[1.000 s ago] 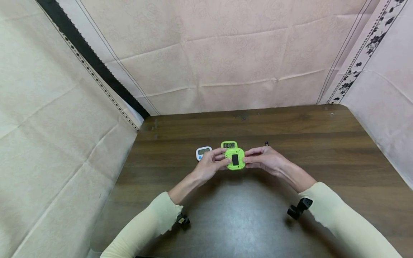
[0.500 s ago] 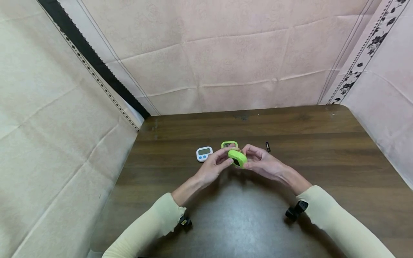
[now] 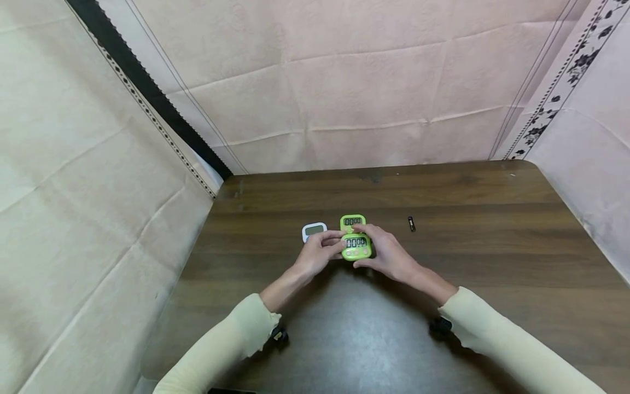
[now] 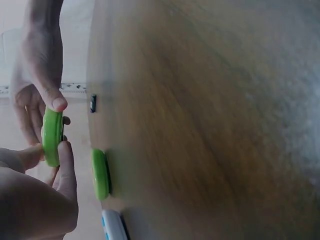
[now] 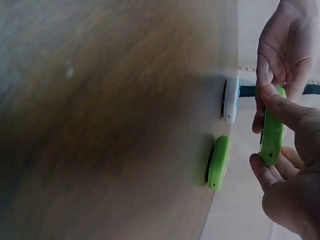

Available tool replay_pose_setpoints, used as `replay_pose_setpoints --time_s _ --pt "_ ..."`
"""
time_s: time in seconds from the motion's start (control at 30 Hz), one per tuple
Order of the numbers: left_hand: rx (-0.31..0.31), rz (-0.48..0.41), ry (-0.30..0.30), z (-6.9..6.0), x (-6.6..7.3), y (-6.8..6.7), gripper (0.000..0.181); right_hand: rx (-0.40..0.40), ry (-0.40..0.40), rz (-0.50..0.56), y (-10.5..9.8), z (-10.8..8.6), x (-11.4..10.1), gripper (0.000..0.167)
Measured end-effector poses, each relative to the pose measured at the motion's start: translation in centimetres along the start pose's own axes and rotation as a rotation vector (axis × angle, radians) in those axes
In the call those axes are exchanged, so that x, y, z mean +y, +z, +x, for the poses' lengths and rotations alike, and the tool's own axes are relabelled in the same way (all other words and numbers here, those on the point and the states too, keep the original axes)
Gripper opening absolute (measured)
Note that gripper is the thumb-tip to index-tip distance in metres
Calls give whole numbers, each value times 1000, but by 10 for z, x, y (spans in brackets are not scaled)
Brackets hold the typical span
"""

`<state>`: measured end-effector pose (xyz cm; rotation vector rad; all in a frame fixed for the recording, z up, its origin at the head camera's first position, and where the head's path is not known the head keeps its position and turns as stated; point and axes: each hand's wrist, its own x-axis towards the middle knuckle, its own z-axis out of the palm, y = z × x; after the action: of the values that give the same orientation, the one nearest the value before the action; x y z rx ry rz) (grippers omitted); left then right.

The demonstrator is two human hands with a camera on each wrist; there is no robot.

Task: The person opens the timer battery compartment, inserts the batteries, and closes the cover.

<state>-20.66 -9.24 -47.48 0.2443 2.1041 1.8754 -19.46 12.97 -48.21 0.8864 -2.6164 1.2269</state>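
Note:
A lime green digital timer (image 3: 356, 251) is held above the table, its display reading zeros and facing up. My left hand (image 3: 316, 255) pinches its left edge between thumb and fingers. On the other side, my right hand (image 3: 392, 255) grips it, with the thumb at the near edge and a finger at the far edge. A second green timer (image 3: 352, 220) lies on the table just beyond it, its display also lit. To the left lies a white timer (image 3: 314, 227) with blue buttons, partly covered by my left hand in the head view.
A small dark cylinder like a battery (image 3: 411, 224) lies to the right of the timers on the brown wooden table (image 3: 462, 219). Pale cloth (image 3: 354, 98) hangs behind the table and at both sides.
The held timer has been turned over: its back with a dark rectangle faced up earlier, now its display does. My right hand has shifted left around it, uncovering the small dark cylinder.

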Motion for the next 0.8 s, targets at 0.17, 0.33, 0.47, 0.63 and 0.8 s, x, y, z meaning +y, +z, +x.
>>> replay_pose_setpoints --time_s 0.17,0.33,0.47,0.63,0.8 --pt "47 68 -22 8 -8 -7 30 -10 31 -21 3 4 5 65" --pt "60 120 -16 14 -14 -8 28 -64 49 -41 8 8 11 57" --pt "67 195 17 16 -16 -7 27 -90 53 -85 12 11 13 60" --pt "107 445 77 16 -20 -9 25 -105 65 -123 15 13 12 56" --pt "137 650 159 13 -21 -16 28 -109 57 -115 17 14 13 56"
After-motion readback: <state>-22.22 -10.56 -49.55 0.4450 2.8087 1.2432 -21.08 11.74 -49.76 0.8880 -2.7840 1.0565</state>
